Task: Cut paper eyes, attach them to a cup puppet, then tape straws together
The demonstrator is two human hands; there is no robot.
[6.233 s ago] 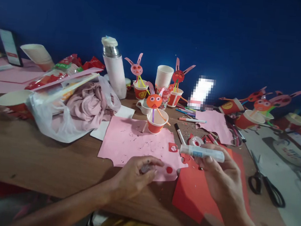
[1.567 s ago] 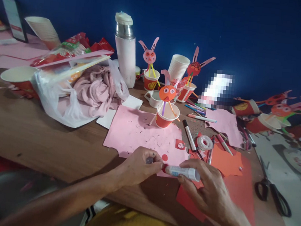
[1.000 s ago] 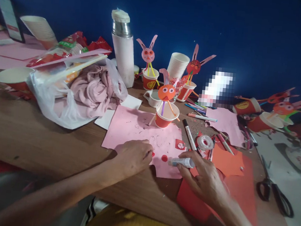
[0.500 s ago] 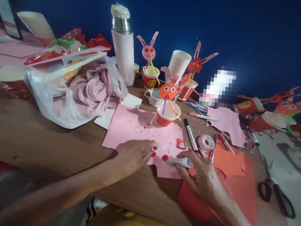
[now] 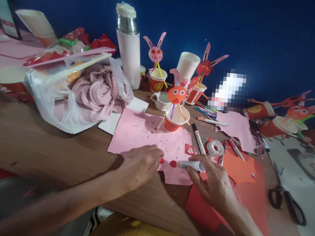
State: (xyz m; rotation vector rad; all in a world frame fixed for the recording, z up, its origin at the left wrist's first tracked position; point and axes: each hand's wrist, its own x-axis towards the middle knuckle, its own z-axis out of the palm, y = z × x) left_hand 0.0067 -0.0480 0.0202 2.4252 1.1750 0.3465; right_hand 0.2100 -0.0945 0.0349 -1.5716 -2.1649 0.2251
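My right hand (image 5: 215, 177) grips a white glue stick (image 5: 194, 165), held nearly level with its tip beside a small red paper circle (image 5: 173, 164). That circle lies on the pink paper sheet (image 5: 134, 130). My left hand (image 5: 140, 164) rests on the sheet with its fingers curled together. A second red paper circle (image 5: 162, 161) shows right at its fingertips, partly covered; whether anything is pinched there is hidden. Behind both hands stands a paper cup (image 5: 173, 125) bearing an orange rabbit-faced figure (image 5: 177, 94) on pipe-cleaner legs.
Right of the sheet lie a black-capped marker (image 5: 198, 138), a tape roll (image 5: 215, 148), red paper (image 5: 254, 212) and scissors (image 5: 285, 197). A plastic bag (image 5: 55, 112) with pink cloth sits left. A white flask (image 5: 128, 56) and more cup figures (image 5: 157, 81) line the wall.
My right hand has shifted slightly right with the glue stick, away from the nearer red circle. The left hand has barely moved, and the view has tilted a little.
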